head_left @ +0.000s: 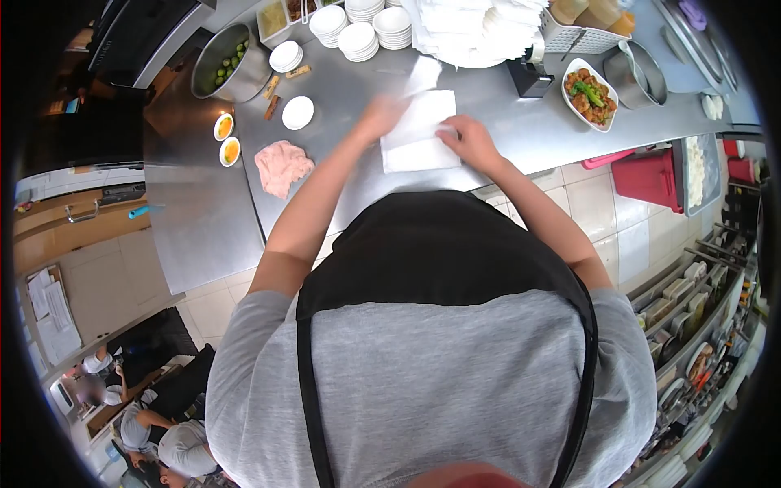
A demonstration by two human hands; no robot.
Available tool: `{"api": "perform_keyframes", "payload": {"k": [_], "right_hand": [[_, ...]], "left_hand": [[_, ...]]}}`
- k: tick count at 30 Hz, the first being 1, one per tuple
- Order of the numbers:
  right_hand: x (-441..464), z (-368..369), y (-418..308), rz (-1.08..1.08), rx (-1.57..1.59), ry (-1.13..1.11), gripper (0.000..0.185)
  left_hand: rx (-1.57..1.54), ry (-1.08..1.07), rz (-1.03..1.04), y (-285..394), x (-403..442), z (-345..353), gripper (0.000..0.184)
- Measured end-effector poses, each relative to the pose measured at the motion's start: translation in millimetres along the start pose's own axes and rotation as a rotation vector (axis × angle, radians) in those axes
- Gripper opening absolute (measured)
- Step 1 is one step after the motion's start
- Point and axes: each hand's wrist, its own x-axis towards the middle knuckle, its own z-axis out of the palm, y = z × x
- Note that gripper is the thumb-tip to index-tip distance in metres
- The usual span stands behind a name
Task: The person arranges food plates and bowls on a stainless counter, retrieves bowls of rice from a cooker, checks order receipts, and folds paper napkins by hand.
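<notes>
A folded white paper sheet, possibly a napkin or flat paper bag, lies on the steel counter in front of me. My right hand pinches its right edge between thumb and fingers. My left hand is at its upper left side, smeared by motion, so its fingers are unclear. Just beyond it, another white piece lies below a large white pile. To the left of my left forearm sits a crumpled pink cloth.
Stacked small white dishes and a pot of green vegetables stand at the back left. Two orange-filled cups are farther left. A bowl of fried food, a black dispenser and a metal pot stand right. People are lower left.
</notes>
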Motion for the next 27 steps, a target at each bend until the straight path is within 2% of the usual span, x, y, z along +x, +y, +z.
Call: {"api": "perform_keyframes", "payload": {"k": [1,2,4,6,8,10,13,15,16,20,22,23,25,26,27], "right_hand": [[7.8,-1.1,-2.9,0.223,0.140,-0.017,0.025],[16.2,0.3,-0.4,0.220,0.140,-0.014,0.025],[33.3,4.3,8.3,0.398,0.139,-0.043,0.028],[41.9,8.4,12.8,0.402,0.142,0.022,0.028],[48.4,12.0,18.1,0.407,0.145,0.085,0.029],[51.9,16.1,24.9,0.483,0.110,0.064,0.031],[50.0,29.6,43.0,0.475,0.221,0.151,0.034],[43.5,24.6,41.5,0.452,0.287,0.104,0.035],[39.0,21.3,41.2,0.428,0.353,0.058,0.038],[30.8,-15.2,24.7,0.503,0.471,0.015,0.041],[24.8,-30.3,18.7,0.547,0.695,0.055,0.036],[18.7,-29.2,21.8,0.551,0.697,0.055,0.036],[5.9,-23.9,26.6,0.394,0.399,0.005,0.035],[-1.8,-21.1,20.8,0.398,0.399,0.002,0.035],[-12.0,-17.2,10.0,0.182,0.195,0.011,0.033]], "left_hand": [[-0.080,-0.051,-0.088,2.9,1.1,-12.6,0.037],[-0.079,-0.012,-0.072,11.7,-2.6,-21.8,0.035],[-0.017,0.035,0.014,8.9,-3.2,-26.0,0.036],[0.043,0.082,0.098,7.3,-3.6,-23.2,0.038],[0.288,0.253,0.425,11.4,-4.8,-11.4,0.044],[0.377,0.225,0.407,17.7,-6.9,1.1,0.047],[0.532,0.172,0.417,3.4,-7.6,29.7,0.047],[0.513,0.140,0.362,1.7,-14.9,46.2,0.055],[0.514,0.115,0.344,-1.5,-12.8,48.2,0.067],[0.513,0.086,0.331,-2.4,-11.3,49.2,0.068],[0.509,0.126,0.357,-5.6,-11.1,51.6,0.065],[0.508,0.122,0.357,-3.8,-11.9,51.1,0.065],[0.580,0.104,0.351,-0.3,-12.9,50.7,0.059],[0.577,0.101,0.349,-0.1,-13.5,51.4,0.059],[0.592,0.118,0.375,-0.2,-13.4,51.7,0.057]]}}
